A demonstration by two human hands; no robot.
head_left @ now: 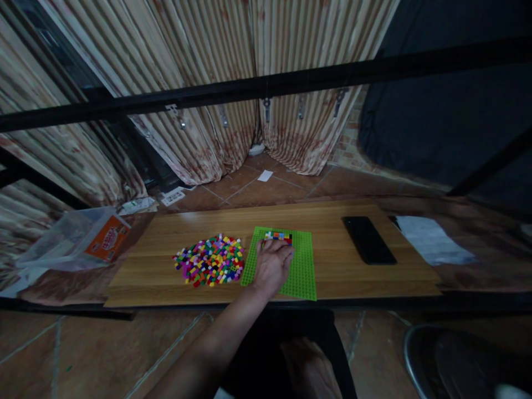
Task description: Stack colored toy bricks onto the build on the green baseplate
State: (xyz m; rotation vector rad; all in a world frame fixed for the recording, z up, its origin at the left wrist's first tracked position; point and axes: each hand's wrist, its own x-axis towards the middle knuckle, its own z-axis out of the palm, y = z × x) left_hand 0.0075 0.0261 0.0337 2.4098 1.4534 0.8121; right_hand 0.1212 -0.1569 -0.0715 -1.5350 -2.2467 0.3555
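My left hand (274,263) reaches over a green studded baseplate (302,271) on the wooden board. Its fingers are bent down at the near edge of a small patch of coloured toy bricks (277,236) fixed near the plate's far side. Whatever the fingertips hold is hidden beneath the hand. Left of the plate lies a loose pile of small multicoloured bricks (211,260). Down on my dark-clothed lap rests my right hand (310,366), away from the bricks. It is dim and blurred, and its fingers do not show clearly.
A black phone-like slab (369,239) lies on the right of the wooden board (328,221). Beyond the left end stands a clear plastic box (68,241) with an orange label. White paper (432,241) lies past the right end. A dark metal bar (307,77) crosses before the curtains.
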